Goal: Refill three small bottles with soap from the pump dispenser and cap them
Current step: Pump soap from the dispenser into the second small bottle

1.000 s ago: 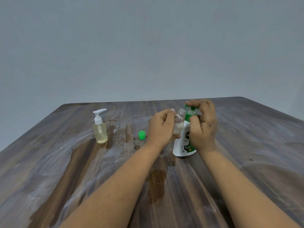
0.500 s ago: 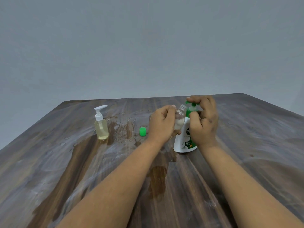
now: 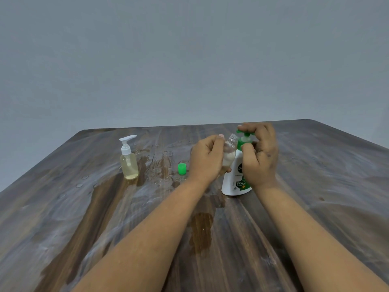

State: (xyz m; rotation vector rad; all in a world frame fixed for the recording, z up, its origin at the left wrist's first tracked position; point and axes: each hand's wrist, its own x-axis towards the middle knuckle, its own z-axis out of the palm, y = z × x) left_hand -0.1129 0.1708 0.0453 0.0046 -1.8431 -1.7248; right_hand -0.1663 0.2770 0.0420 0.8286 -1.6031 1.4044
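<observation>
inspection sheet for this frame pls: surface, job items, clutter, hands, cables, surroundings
Surface: wooden table, wet patches and droplets across the left and middle.
Job's things: white soap dispenser with green pump, upright; small clear bottle tilted, mouth toward the pump spout, uncapped; green cap loose on the table; small pump bottle of yellowish liquid, upright, standing apart at left.
Clutter: nothing seen apart from the spills.
Hands: left hand grips the small clear bottle; right hand is on the dispenser, fingers over the pump head.
Cables: nothing seen.
Surroundings: plain grey wall behind the table.
</observation>
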